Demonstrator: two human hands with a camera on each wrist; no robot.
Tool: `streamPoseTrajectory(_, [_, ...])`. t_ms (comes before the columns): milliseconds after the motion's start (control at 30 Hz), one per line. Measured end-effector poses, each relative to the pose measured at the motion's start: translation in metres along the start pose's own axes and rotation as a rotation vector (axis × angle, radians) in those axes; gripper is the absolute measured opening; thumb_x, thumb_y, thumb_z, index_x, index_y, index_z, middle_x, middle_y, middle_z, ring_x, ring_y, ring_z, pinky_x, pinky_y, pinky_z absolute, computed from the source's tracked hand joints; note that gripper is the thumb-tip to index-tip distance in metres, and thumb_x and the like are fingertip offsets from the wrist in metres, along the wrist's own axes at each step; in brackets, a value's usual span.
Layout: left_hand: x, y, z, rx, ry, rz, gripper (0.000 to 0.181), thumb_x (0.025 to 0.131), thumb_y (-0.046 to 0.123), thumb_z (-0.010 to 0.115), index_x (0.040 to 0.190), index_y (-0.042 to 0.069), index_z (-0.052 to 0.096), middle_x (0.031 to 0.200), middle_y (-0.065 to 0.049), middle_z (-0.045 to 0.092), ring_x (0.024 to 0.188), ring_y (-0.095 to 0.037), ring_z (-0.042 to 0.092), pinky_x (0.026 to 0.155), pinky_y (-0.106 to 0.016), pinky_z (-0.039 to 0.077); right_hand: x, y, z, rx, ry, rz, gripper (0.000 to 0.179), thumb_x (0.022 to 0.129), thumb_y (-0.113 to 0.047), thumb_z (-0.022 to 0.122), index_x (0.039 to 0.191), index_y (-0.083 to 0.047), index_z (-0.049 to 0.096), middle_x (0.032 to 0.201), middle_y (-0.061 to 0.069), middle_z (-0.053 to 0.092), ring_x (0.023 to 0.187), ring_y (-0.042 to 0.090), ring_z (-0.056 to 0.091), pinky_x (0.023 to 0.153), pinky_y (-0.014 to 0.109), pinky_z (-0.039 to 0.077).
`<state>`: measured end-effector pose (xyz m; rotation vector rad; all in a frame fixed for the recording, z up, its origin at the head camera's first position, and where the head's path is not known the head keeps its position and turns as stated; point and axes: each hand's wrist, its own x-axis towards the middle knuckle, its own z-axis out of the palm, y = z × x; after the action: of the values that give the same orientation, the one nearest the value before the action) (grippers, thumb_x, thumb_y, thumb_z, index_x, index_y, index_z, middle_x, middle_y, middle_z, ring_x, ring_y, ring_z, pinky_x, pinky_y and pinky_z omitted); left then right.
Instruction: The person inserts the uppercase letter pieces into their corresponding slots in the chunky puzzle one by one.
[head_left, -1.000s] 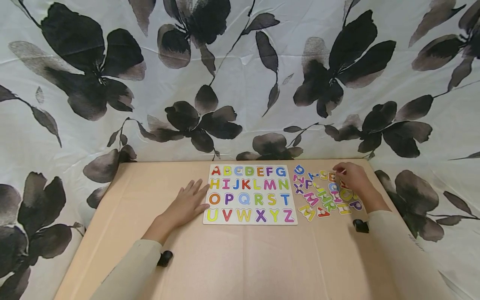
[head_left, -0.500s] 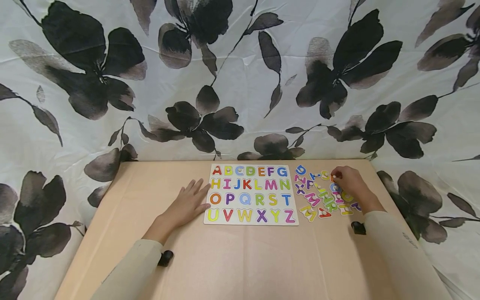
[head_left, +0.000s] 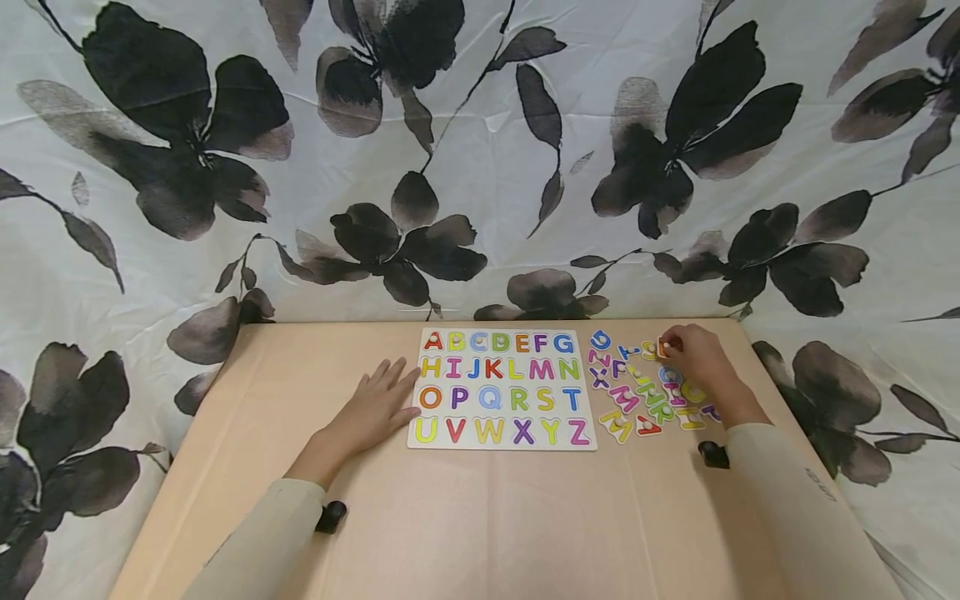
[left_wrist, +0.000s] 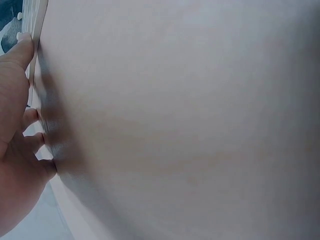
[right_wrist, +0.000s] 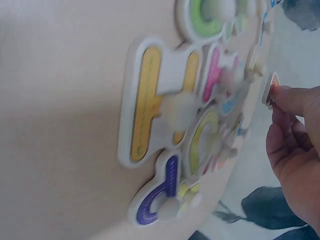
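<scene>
A white alphabet puzzle board [head_left: 502, 416] with rows of coloured letters lies at the table's far side. My left hand [head_left: 372, 403] rests at its left edge, fingers spread and fairly straight, thumb at the lower left border. In the left wrist view the thumb and fingertips of that hand [left_wrist: 15, 110] touch down at the far left. Right of the board, my right hand [head_left: 699, 363] pinches an orange letter piece [right_wrist: 271, 90] with a white border, between thumb and finger. The piece is tilted and partly hidden by the fingers. Other letter pieces lie below this hand.
Several knobbed letter pieces spread right of the board, among them a yellow H [right_wrist: 145, 105], a purple piece [right_wrist: 150, 202] and a red piece [head_left: 648, 425]. The tan table [head_left: 487, 517] ends at a floral cloth [head_left: 480, 150] behind.
My right hand has shifted slightly left over the pieces and now pinches the orange letter, which lay on the table a second ago. The left hand stays at the board's edge.
</scene>
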<state>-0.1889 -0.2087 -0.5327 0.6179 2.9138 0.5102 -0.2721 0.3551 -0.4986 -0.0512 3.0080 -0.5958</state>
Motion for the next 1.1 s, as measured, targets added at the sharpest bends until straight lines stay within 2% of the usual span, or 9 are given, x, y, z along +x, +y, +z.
streamPoseTrajectory(300, [-0.001, 0.002, -0.003, -0.007, -0.004, -0.014, 0.072, 0.101, 0.046, 0.062, 0.161, 0.013, 0.038, 0.169, -0.021, 0.026, 0.156, -0.049, 0.019, 0.121, -0.074, 0.019, 0.003, -0.042, 0.004, 0.040, -0.007, -0.072, 0.021, 0.101, -0.004, 0.064, 0.120, 0.003, 0.068, 0.112, 0.022, 0.066, 0.101, 0.036, 0.061, 0.091, 0.052, 0.056])
streamPoseTrajectory(500, [-0.001, 0.002, -0.002, -0.001, -0.007, -0.016, 0.073, 0.101, 0.047, 0.062, 0.161, 0.014, 0.037, 0.169, -0.021, 0.025, 0.156, -0.049, 0.019, 0.121, -0.074, 0.019, 0.009, -0.066, 0.016, 0.083, -0.031, -0.077, 0.022, 0.102, -0.008, 0.063, 0.122, -0.002, 0.070, 0.113, 0.017, 0.065, 0.101, 0.032, 0.059, 0.089, 0.047, 0.055])
streamPoseTrajectory(767, [-0.001, 0.003, -0.002, -0.002, 0.004, -0.001, 0.072, 0.101, 0.045, 0.062, 0.161, 0.013, 0.038, 0.169, -0.022, 0.026, 0.156, -0.049, 0.020, 0.120, -0.074, 0.020, 0.017, -0.095, 0.030, 0.089, -0.036, -0.178, 0.020, 0.099, -0.009, 0.068, 0.119, -0.004, 0.072, 0.106, 0.013, 0.067, 0.095, 0.027, 0.061, 0.085, 0.041, 0.058])
streamPoseTrajectory(967, [-0.001, 0.002, -0.001, -0.002, 0.002, -0.009, 0.072, 0.102, 0.045, 0.062, 0.161, 0.013, 0.037, 0.169, -0.021, 0.026, 0.156, -0.049, 0.019, 0.121, -0.074, 0.019, 0.025, -0.124, 0.043, 0.101, -0.048, -0.223, 0.020, 0.100, -0.012, 0.069, 0.118, -0.007, 0.073, 0.106, 0.011, 0.066, 0.094, 0.025, 0.061, 0.083, 0.037, 0.059])
streamPoseTrajectory(1100, [-0.001, 0.002, 0.000, -0.002, 0.002, -0.010, 0.072, 0.102, 0.046, 0.062, 0.161, 0.014, 0.037, 0.169, -0.021, 0.026, 0.156, -0.049, 0.019, 0.121, -0.074, 0.019, 0.030, -0.142, 0.052, 0.095, -0.070, -0.243, 0.019, 0.100, -0.015, 0.069, 0.117, -0.009, 0.074, 0.107, 0.008, 0.066, 0.096, 0.023, 0.061, 0.086, 0.038, 0.058])
